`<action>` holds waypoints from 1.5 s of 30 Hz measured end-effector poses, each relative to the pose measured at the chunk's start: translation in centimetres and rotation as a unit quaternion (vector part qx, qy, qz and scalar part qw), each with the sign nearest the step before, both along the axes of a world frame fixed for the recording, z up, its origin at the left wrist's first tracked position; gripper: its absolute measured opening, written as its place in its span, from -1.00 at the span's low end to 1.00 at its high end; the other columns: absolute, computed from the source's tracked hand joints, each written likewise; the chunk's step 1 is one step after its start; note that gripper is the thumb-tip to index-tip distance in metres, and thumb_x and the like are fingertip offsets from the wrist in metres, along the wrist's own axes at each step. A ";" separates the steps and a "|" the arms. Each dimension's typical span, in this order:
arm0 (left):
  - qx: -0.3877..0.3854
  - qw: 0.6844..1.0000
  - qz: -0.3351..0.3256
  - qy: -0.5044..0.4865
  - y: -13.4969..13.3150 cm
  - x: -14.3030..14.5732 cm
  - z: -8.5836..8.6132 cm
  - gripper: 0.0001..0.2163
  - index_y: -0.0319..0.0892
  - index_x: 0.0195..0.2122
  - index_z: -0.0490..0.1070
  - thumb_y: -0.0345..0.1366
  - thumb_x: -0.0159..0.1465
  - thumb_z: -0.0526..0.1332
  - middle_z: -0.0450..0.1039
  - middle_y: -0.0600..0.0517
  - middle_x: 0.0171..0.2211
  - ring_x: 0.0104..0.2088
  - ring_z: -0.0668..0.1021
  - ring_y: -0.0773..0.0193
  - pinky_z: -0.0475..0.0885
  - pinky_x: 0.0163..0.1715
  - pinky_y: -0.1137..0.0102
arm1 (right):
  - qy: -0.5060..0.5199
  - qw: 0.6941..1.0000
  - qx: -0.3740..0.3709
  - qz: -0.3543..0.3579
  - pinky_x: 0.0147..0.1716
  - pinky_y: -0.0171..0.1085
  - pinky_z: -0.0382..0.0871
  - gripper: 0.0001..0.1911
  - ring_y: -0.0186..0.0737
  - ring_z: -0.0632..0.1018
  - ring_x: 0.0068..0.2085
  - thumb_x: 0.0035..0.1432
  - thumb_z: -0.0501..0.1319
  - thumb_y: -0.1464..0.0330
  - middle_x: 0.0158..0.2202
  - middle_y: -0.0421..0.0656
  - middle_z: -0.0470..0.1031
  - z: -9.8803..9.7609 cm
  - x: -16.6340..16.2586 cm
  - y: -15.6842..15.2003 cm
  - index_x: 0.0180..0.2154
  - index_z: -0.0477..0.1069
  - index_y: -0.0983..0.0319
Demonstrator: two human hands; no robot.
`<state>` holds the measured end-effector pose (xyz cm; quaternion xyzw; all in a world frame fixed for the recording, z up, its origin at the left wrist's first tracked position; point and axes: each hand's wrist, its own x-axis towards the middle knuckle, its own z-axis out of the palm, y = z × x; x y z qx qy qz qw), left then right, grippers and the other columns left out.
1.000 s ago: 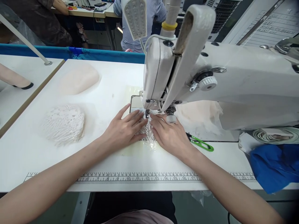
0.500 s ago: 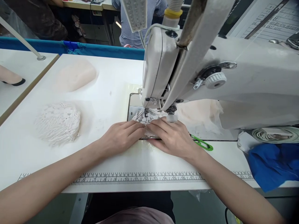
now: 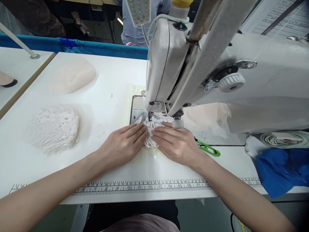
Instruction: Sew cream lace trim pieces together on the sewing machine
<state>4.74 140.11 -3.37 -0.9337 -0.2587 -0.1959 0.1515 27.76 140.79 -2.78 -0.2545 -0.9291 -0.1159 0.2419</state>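
A small piece of white lace (image 3: pixel 151 129) lies under the presser foot (image 3: pixel 150 116) of a white sewing machine (image 3: pixel 217 77). My left hand (image 3: pixel 123 145) rests flat on the table with its fingers stretched out, the tips pressing the lace's left side. My right hand (image 3: pixel 177 143) lies flat as well, fingers extended onto the lace's right side just in front of the needle. Both hands flank the lace and nearly touch at the fingertips.
A heap of white lace pieces (image 3: pixel 54 127) and a pale peach fabric stack (image 3: pixel 73 75) lie at the left. Green thread snips (image 3: pixel 208 149) sit by my right wrist. Blue cloth (image 3: pixel 281 169) is at the right; a printed ruler (image 3: pixel 145 186) runs along the table edge. People stand behind.
The lace has fed further under the foot, away from me. My hands drew back slightly and reset on it, fingers still flat.
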 end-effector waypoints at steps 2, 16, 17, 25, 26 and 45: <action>-0.010 1.000 -0.003 -0.008 0.1 0.0 0.0 -0.74 -0.39 0.01 0.48 -0.48 0.34 0.13 0.54 -0.19 -0.02 0.00 0.59 0.08 0.54 0.04 0.23 | 0.007 1.000 -0.008 0.001 -0.08 -0.22 0.51 -0.81 -0.27 0.61 -0.08 0.25 0.18 0.51 -0.15 -0.19 0.64 -0.1 0.0 0.0 -0.20 0.55 0.23; 0.000 1.000 0.011 -0.003 0.7 0.2 -0.1 -0.74 -0.33 0.05 0.46 -0.43 0.37 0.13 0.52 -0.12 0.03 0.07 0.55 0.10 0.45 0.16 0.14 | -0.004 0.999 0.018 -0.025 -0.02 -0.18 0.52 -0.81 -0.26 0.63 -0.18 0.27 0.17 0.51 -0.10 -0.16 0.63 -0.7 -0.2 0.9 -0.18 0.56 0.26; -0.004 1.000 0.005 -0.003 0.5 0.2 -0.1 -0.73 -0.33 0.05 0.46 -0.45 0.36 0.13 0.52 -0.12 0.03 0.07 0.55 0.11 0.45 0.16 0.16 | -0.005 1.000 0.015 -0.026 -0.01 -0.17 0.52 -0.81 -0.25 0.63 -0.17 0.27 0.18 0.50 -0.09 -0.16 0.63 -0.7 -0.2 0.9 -0.17 0.56 0.25; -0.009 1.000 0.007 -0.013 0.8 0.2 -0.1 -0.75 -0.29 0.01 0.49 -0.45 0.36 0.13 0.55 -0.09 -0.01 0.03 0.58 0.13 0.41 0.20 0.13 | -0.017 0.999 0.004 -0.035 -0.01 -0.14 0.51 -0.76 -0.20 0.62 -0.10 0.25 0.17 0.53 -0.06 -0.09 0.61 -0.8 -0.3 0.8 -0.10 0.55 0.28; -0.013 1.000 0.011 -0.013 0.9 0.2 -0.1 -0.75 -0.29 0.01 0.49 -0.45 0.36 0.12 0.54 -0.09 0.00 0.03 0.57 0.13 0.40 0.20 0.12 | -0.019 0.999 0.004 -0.039 0.00 -0.13 0.51 -0.76 -0.20 0.62 -0.10 0.25 0.17 0.54 -0.06 -0.09 0.61 -0.8 -0.4 0.8 -0.10 0.55 0.27; -0.048 0.996 0.053 -0.043 0.9 0.5 -0.3 -0.70 -0.30 0.08 0.45 -0.30 0.38 0.15 0.52 -0.16 0.02 0.06 0.55 0.07 0.30 0.26 0.03 | -0.002 0.997 -0.034 -0.075 0.08 0.03 0.43 -0.76 -0.12 0.62 -0.09 0.28 0.16 0.46 -0.05 -0.05 0.60 -0.7 -1.0 0.3 -0.08 0.56 0.26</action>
